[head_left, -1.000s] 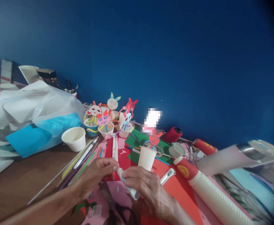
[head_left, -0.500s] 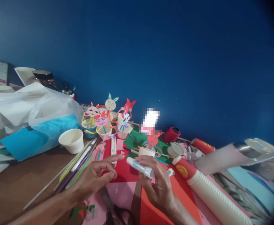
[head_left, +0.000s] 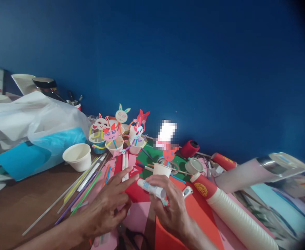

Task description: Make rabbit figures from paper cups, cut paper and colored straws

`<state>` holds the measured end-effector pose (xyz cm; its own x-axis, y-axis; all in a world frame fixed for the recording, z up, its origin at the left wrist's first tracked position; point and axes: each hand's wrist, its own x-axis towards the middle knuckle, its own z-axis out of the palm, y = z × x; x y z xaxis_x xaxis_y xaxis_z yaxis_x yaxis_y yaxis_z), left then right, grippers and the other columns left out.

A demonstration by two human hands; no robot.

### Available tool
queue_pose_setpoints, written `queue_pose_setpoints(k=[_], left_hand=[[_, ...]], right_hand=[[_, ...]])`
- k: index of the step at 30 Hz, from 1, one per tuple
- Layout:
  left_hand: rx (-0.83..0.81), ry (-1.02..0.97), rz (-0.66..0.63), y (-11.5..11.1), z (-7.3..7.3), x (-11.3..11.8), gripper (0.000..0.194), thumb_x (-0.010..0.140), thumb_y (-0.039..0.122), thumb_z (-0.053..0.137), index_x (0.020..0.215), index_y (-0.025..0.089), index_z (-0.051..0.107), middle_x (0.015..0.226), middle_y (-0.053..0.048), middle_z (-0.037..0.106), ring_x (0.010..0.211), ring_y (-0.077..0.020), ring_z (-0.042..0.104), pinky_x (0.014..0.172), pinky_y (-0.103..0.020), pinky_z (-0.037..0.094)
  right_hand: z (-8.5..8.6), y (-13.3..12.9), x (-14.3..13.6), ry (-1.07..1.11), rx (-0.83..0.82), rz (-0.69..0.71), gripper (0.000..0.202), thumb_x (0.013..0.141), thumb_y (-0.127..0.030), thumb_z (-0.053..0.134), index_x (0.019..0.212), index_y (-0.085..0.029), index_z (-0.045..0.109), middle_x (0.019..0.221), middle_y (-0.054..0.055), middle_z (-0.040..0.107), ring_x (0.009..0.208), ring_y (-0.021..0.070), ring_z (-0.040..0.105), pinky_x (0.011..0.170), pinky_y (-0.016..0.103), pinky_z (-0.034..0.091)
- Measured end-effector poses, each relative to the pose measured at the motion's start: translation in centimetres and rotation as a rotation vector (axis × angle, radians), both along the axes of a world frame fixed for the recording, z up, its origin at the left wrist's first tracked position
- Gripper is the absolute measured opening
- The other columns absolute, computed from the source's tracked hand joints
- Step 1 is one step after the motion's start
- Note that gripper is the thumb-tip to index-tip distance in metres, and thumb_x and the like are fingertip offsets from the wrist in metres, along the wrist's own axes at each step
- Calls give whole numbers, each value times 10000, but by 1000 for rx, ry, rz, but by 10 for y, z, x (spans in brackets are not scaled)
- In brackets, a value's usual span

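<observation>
My right hand (head_left: 169, 205) is wrapped round a white glue stick (head_left: 151, 189), whose narrow end points to the left. Just left of it, my left hand (head_left: 110, 201) has its index and middle fingers stretched out near the tip of the stick, the other fingers curled. Nothing is visible in the left hand. Red paper (head_left: 139, 191) lies beneath the fingers. Beyond the right hand stands a white cup (head_left: 162, 169) with a red paper figure (head_left: 169, 155) in it.
Paper-faced figures (head_left: 111, 134) in cups stand behind. Left are a white bowl (head_left: 78, 157), coloured pipe cleaners (head_left: 86, 194) and a plastic bag (head_left: 55, 114). Scissors (head_left: 134, 238) lie in front. A long stack of cups (head_left: 241, 215) lies right, near a red spool (head_left: 189, 148).
My left hand has turned and moved right, its two fingers now reaching close to the glue stick. The right hand and stick have shifted slightly left. The view has moved a little.
</observation>
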<state>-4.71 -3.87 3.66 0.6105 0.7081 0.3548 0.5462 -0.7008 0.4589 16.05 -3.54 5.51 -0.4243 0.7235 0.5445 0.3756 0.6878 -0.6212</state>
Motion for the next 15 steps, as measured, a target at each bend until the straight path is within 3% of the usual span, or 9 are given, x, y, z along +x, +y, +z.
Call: queue_pose_setpoints(k=[6,12,15], left_hand=[[-278,-259,89,7,-6,-4,201,713,94,498,678,217,652,1303,-49,482,1285,-272,253,1017,-474,229],[-803,-807,288,19,1,-13,173,760,267,535,651,198,651,1233,-77,549,1157,-277,443,993,-447,252],[-940,-953,307,22,2,-15,178,769,280,534,670,187,648,1211,-74,563,1101,-258,484,958,-389,298]], right_hand=[[3,0,0,13,-103,-37,242,782,-125,487,1011,-198,516,972,57,585,891,169,552,773,277,428],[-6,-4,-13,-376,-165,-108,59,756,-225,523,728,-179,546,652,9,567,582,138,511,542,230,333],[-10,-5,-18,-396,-281,-155,90,784,-254,502,771,-176,546,580,-12,552,513,122,485,491,214,288]])
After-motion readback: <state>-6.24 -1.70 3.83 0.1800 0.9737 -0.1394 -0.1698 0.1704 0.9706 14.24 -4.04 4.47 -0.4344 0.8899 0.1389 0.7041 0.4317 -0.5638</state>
